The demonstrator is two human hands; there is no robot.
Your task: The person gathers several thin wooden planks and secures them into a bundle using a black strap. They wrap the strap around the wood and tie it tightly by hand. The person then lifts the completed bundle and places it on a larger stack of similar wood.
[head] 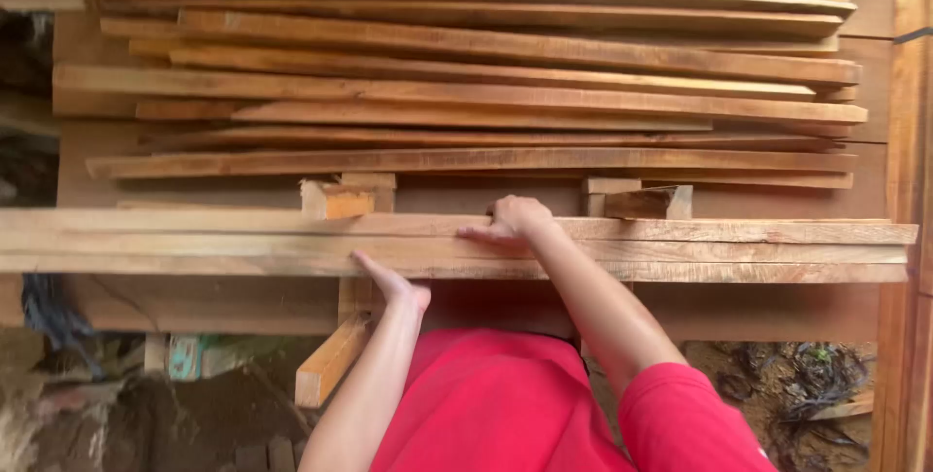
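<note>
Planks (pixel 243 244), long and pale, stacked flat in a low layer across the full width of the view, resting on short wooden blocks. Blurred at the far left end; several boards visible edge-on, near faces roughly flush.

Left of centre: small offcut block (pixel 335 202) seated just behind the layer. Below it, a loose timber piece (pixel 330 360) angled down toward the ground.

Left hand (pixel 389 282) at the near edge of the layer, just left of centre. Grip open and flat: fingers extended together, pressed against the front edge of the lowest board, nothing enclosed. Thumb position not discernible.

Right hand (pixel 510 219) on top of the layer, slightly right of the left hand. Grip half closed: knuckles raised, fingertips laid on the upper face of the top plank, palm down. Touching only, not wrapped around the board.

Right of centre: second block (pixel 651 203), darker, just behind the layer.

Behind all of this: large pile of boards (pixel 466 73), reddish, uneven in length, laid parallel to the front layer and filling the upper half of the view.

Far right: upright timber post (pixel 909 190) touching the plank ends.
</note>
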